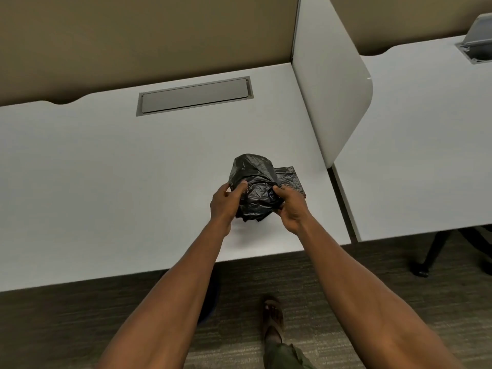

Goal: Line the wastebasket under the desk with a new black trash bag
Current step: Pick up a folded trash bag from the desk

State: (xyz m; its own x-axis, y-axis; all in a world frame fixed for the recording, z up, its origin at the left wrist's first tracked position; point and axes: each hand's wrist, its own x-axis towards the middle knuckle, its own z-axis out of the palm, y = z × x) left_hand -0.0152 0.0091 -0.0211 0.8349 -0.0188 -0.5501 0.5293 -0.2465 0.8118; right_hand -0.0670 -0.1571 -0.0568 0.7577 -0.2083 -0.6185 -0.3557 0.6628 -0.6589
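Fingers [241, 188] of both hands pinch the crumpled black trash bag [253, 182] from opposite sides, just above the tabletop [106, 182], left hand [225, 202] and right hand [291, 206] equally near.

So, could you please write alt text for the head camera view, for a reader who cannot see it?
Both hands, left hand and right hand, grip a crumpled black trash bag above a white desk. A flat folded stack of black bags lies just behind it on the desk, near a white divider panel.
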